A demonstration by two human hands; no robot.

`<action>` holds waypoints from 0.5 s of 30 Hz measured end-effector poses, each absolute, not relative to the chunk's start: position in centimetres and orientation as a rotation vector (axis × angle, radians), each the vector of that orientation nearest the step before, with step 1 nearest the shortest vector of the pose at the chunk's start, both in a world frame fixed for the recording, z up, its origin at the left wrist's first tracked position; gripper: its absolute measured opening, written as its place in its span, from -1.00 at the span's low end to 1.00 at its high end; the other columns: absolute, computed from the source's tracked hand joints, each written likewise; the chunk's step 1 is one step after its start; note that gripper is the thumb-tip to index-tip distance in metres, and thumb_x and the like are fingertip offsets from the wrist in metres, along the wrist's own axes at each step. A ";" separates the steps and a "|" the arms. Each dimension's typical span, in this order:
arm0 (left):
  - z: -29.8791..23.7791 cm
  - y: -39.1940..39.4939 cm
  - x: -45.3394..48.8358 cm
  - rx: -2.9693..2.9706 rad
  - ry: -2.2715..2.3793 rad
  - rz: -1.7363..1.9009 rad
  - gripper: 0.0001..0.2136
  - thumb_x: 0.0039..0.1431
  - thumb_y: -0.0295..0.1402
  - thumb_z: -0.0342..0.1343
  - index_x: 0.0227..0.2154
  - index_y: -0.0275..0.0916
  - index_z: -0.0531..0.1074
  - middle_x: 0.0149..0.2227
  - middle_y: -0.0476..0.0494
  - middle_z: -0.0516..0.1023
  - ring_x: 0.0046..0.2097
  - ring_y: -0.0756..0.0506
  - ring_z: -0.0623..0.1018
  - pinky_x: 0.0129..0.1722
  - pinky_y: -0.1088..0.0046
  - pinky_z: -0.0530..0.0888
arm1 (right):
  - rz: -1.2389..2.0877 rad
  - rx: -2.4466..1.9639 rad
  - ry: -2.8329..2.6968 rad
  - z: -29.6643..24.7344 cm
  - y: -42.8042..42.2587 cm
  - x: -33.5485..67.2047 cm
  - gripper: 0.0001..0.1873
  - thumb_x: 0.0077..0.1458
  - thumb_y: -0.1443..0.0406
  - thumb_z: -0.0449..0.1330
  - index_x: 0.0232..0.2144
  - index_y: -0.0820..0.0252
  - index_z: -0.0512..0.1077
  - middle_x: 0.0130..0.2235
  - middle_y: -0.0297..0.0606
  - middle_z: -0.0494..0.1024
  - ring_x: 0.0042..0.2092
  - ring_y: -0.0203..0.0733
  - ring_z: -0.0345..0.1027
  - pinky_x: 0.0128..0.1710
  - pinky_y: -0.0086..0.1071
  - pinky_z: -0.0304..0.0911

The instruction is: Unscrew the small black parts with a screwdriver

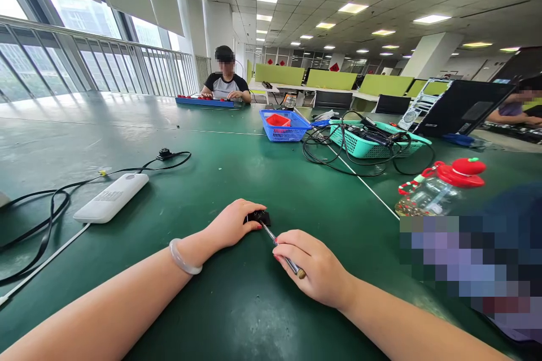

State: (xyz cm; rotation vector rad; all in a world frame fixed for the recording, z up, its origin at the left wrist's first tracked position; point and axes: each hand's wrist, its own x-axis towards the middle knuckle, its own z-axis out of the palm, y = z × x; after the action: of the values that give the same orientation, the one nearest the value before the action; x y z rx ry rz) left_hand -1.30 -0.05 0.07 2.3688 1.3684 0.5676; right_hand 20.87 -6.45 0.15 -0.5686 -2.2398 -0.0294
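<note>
My left hand [234, 222] rests on the green table [237, 169] with its fingers curled round a small black part [259, 216], pressing it to the surface. A pale bangle sits on that wrist. My right hand [312, 269] is closed round a thin metal tool [283, 251] like a small screwdriver, held as a pen. The tool's tip touches the black part from the right. The two hands lie close together near the table's front middle.
A white power bank [110, 197] with black and white cables lies to the left. A blue basket [284, 125] and a teal basket [372, 141] with black cables stand further back. A clear bottle with a red lid [440, 187] lies at right. A person sits at the far end.
</note>
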 end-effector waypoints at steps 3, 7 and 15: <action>0.3 0.0 -1.3 2.361 1.366 0.563 -0.65 0.13 -0.29 0.14 0.01 -0.09 0.43 -0.02 -0.09 0.56 0.02 -0.16 0.48 0.10 0.23 0.40 | -0.110 -0.567 -2.281 -0.3 -6.3 20.7 -0.80 0.14 0.48 0.12 -0.21 0.18 0.43 -0.22 -0.18 0.52 -0.19 -0.20 0.41 -0.17 -0.30 0.42; 0.4 -0.1 -1.3 2.348 1.350 0.582 -0.66 0.12 -0.29 0.13 -0.01 -0.09 0.43 -0.04 -0.09 0.57 0.00 -0.15 0.49 0.09 0.23 0.40 | -0.229 -0.554 -2.332 -0.3 -6.3 20.5 -0.81 0.12 0.48 0.15 -0.23 0.18 0.45 -0.24 -0.19 0.54 -0.18 -0.16 0.39 -0.16 -0.24 0.38; 0.4 -0.2 -1.2 2.231 1.397 0.621 -0.50 0.06 -0.28 0.18 0.10 -0.04 0.31 -0.07 -0.11 0.56 -0.05 -0.16 0.52 0.02 0.22 0.44 | -0.158 -0.590 -2.201 1.0 -5.9 20.8 -0.85 0.15 0.39 0.20 -0.21 0.08 0.46 -0.26 -0.28 0.59 -0.23 -0.20 0.42 -0.16 -0.22 0.29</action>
State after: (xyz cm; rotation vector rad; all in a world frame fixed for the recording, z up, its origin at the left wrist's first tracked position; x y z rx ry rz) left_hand -1.25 -0.24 0.36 2.2308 1.3971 0.6213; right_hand 20.81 -5.88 0.99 -0.5903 -2.2009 -0.1582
